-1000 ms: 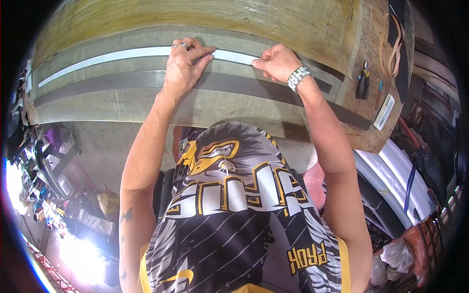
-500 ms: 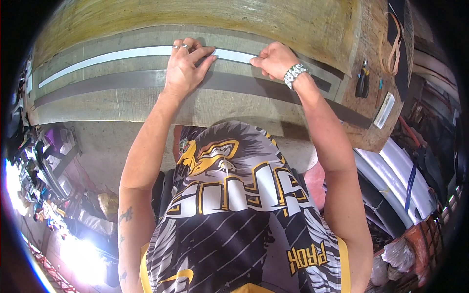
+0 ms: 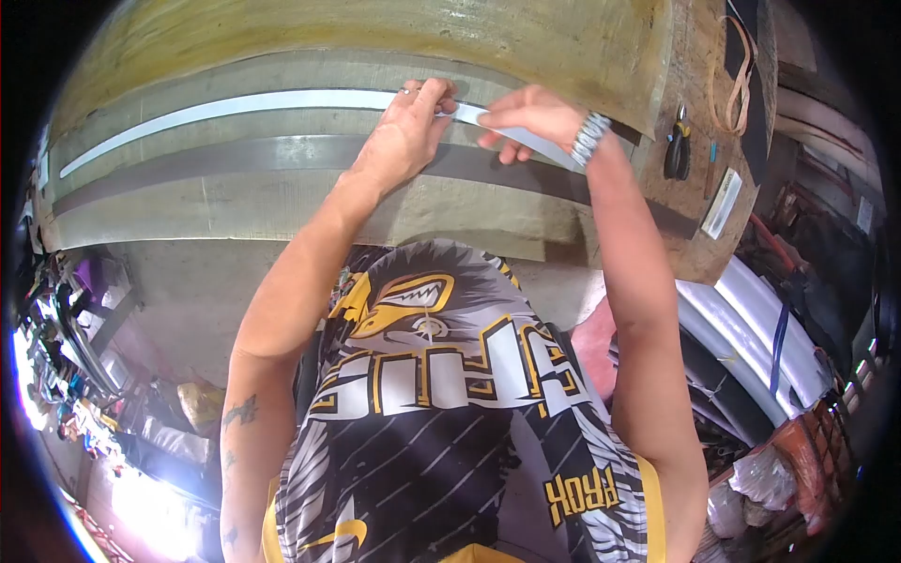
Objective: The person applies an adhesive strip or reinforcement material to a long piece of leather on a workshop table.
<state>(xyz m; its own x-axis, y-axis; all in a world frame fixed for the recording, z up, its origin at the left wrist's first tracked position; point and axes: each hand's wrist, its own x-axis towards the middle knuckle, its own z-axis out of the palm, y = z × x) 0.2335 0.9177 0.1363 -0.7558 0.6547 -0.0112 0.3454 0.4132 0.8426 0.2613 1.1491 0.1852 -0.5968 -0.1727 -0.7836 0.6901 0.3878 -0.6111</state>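
Note:
A long white strip point(image 3: 235, 101) lies on a narrow dark band across the work surface point(image 3: 310, 211). My left hand point(image 3: 408, 131) is closed over the strip right of its middle, with fingertips gathered at the strip's edge. My right hand point(image 3: 540, 117) is just to the right, its index finger and thumb along the strip and other fingers showing below it. The strip's right end slants down under this hand toward the beaded bracelet point(image 3: 589, 139). A wider dark grey band point(image 3: 272, 152) runs nearer to me, partly under my forearms.
On the right of the bench lie black-and-yellow pliers point(image 3: 678, 150), a small blue-tipped tool point(image 3: 711, 159), a white-labelled bar point(image 3: 721, 205) and a tan cord loop point(image 3: 741, 80). Silvery rolls point(image 3: 741, 328) stand below the bench's right side. Cluttered materials point(image 3: 84, 328) fill the left floor.
My left hand has slid right along the strip. My right hand has turned and spread from its pinch, and the strip's right end now slants down beneath it. The view has shifted slightly.

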